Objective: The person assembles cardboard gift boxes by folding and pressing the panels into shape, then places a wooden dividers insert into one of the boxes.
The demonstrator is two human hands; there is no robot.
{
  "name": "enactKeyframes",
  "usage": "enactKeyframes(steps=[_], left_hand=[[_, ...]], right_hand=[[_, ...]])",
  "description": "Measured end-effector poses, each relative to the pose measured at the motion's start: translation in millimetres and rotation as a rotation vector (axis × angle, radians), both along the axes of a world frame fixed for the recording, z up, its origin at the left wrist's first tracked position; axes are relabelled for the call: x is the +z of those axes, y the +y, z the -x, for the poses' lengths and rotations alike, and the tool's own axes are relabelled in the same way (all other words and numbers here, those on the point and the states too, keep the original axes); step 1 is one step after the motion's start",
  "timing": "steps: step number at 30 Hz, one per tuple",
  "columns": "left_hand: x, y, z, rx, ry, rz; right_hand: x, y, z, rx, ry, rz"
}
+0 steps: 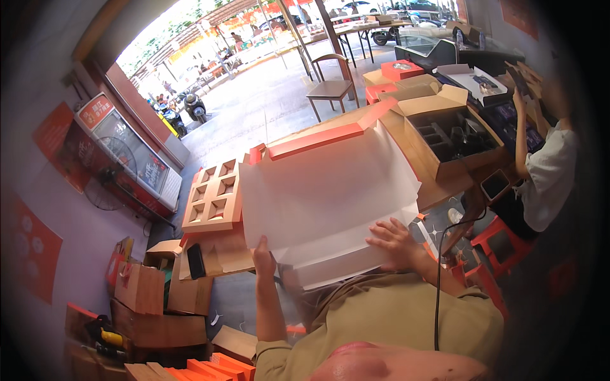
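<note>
A large box blank, white inside with a red flap along its far edge, lies partly unfolded before me and hangs over the table's near edge. My left hand grips its near left side, thumb upright on the edge and the other fingers mostly hidden. On the right, my right hand rests with fingers spread on the white near flap. A tan cardboard insert with several square compartments sits left of the blank. Below that insert, a dark phone lies on brown cardboard.
An open brown carton with dark contents stands right of the blank. Further right, a person in a white top handles something dark beside an open white box. Brown cartons crowd the lower left. A black cable hangs near my right arm.
</note>
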State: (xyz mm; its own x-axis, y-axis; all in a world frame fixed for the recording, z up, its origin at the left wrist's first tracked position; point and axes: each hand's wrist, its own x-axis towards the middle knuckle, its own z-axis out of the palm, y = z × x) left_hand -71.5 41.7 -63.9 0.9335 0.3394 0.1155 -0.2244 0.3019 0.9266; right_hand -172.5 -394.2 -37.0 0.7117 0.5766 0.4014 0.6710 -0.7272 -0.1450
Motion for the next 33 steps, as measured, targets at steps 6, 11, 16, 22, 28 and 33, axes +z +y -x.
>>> enactKeyframes(steps=[6,11,16,22,28,33], left_hand=[[5.9,-1.8,2.0,-0.067,0.0,0.124],[-0.9,2.6,-2.6,-0.079,0.006,0.078],[-2.3,2.4,-2.4,-0.066,0.052,-0.009],[0.3,2.7,1.5,-0.145,0.073,0.037],[-0.7,5.4,-0.4,-0.15,0.039,0.033],[5.6,-1.1,2.5,-0.164,0.081,0.027]], right_hand=[[0.6,0.9,1.1,-0.007,0.011,-0.034],[-2.0,0.9,0.3,-0.012,-0.002,-0.04],[-1.0,0.7,-0.4,-0.005,-0.01,-0.039],[-1.3,-0.1,0.3,-0.004,-0.023,-0.026],[-1.4,-1.4,0.5,0.0,-0.001,-0.042],[-13.0,-6.0,-1.3,0.0,-0.012,-0.036]])
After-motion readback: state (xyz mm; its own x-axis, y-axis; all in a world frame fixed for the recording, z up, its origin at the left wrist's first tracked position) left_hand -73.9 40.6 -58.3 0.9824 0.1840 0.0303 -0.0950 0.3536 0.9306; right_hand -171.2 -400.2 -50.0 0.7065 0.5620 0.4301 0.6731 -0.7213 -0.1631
